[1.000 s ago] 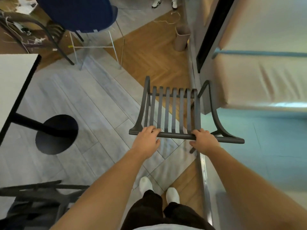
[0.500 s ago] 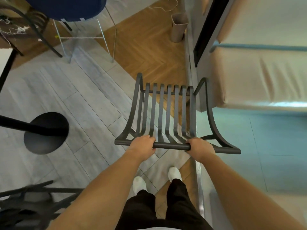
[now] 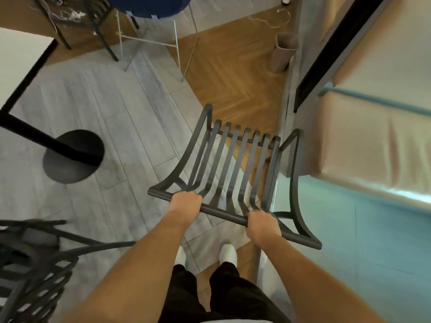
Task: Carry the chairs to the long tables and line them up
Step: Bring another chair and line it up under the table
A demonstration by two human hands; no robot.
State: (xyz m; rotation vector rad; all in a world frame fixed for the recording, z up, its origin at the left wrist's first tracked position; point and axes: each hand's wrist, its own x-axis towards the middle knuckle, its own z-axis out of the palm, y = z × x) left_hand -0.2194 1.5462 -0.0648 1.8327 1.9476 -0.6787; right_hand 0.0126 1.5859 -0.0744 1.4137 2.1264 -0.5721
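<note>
From the head view, the left hand (image 3: 186, 203) and right hand (image 3: 262, 223) each curl tightly around the top rail of a dark grey slatted metal chair (image 3: 233, 164), held between a white black-edged table (image 3: 21, 64) and a beige upholstered bench (image 3: 363, 136). This looks like the carrying step. Next it likely needs steering to a long table and setting squarely in line.

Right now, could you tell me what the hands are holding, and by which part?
Both hands, left and right, grip the dark slatted chair by its top back rail.
</note>
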